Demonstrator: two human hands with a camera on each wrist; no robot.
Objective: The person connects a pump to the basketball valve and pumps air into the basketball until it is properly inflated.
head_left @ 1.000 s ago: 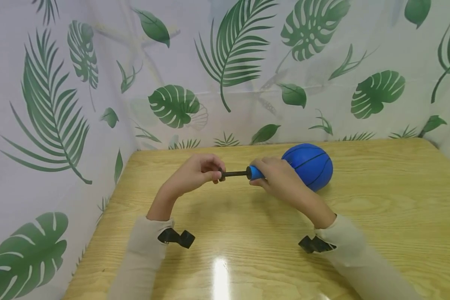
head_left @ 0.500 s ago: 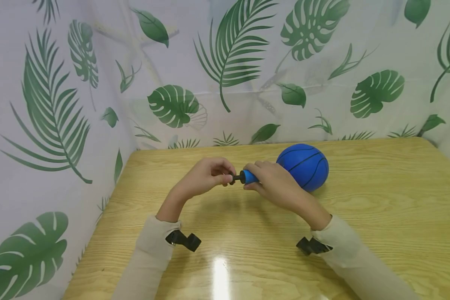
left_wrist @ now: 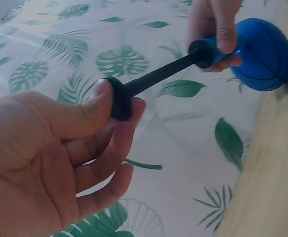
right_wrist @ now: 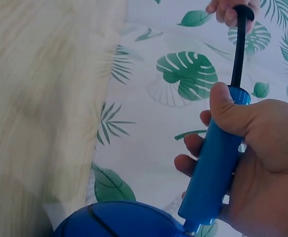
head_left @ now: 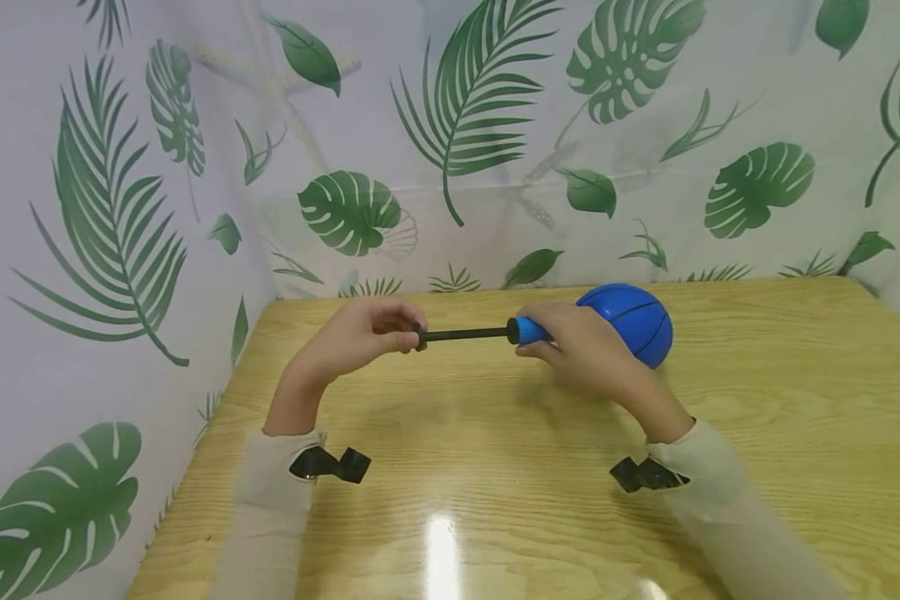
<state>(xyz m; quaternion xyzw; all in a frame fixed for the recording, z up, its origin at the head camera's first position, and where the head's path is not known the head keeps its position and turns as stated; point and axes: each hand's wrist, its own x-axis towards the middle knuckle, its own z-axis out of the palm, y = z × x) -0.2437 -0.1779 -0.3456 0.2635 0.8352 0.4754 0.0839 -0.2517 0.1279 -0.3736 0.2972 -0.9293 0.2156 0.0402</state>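
Head cam: L hand (head_left: 352, 337) pinches blk handle (head_left: 420, 337) of ball pump (head_left: 465, 334) over wood tbl (head_left: 450, 467), R hand (head_left: 581, 346) grips blue barrel (head_left: 532, 330) nr blue basketball (head_left: 636, 317). L wrist: rod (left_wrist: 161, 74) extended. R wrist: fingers (right_wrist: 193, 144) round barrel, nozzle (right_wrist: 192, 225) at ball.

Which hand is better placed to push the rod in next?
Likely the left hand: it pinches the black handle on the extended rod, while the right hand grips the blue barrel.
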